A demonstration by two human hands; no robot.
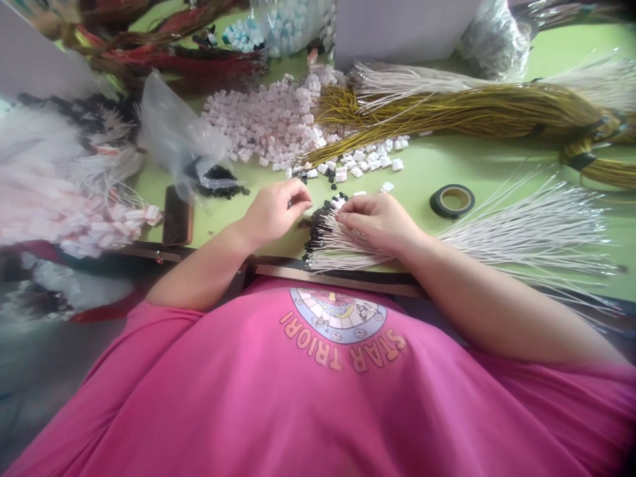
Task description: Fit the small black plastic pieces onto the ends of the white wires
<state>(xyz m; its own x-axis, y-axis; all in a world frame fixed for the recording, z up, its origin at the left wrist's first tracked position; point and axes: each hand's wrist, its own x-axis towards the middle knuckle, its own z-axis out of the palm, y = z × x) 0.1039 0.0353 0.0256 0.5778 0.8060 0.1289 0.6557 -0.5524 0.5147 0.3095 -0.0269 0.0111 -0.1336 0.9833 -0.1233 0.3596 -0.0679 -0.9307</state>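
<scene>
A bundle of thin white wires (pixel 521 228) with black tips lies across the green table (pixel 427 175), its tips fanned in front of me. My right hand (pixel 380 222) rests on the tip end of the bundle, fingers curled and pinching among the wires. My left hand (pixel 275 211) hovers just left of the tips, its fingers pinched together on something too small to make out. Small white connector housings (pixel 271 122) lie heaped just beyond both hands.
A roll of black tape (pixel 452 201) sits right of my hands. Yellow wire bundles (pixel 462 112) stretch across the back. A clear plastic bag (pixel 176 136), small black parts (pixel 221 185), a dark phone (pixel 177 215) and finished white assemblies (pixel 64 199) lie to the left.
</scene>
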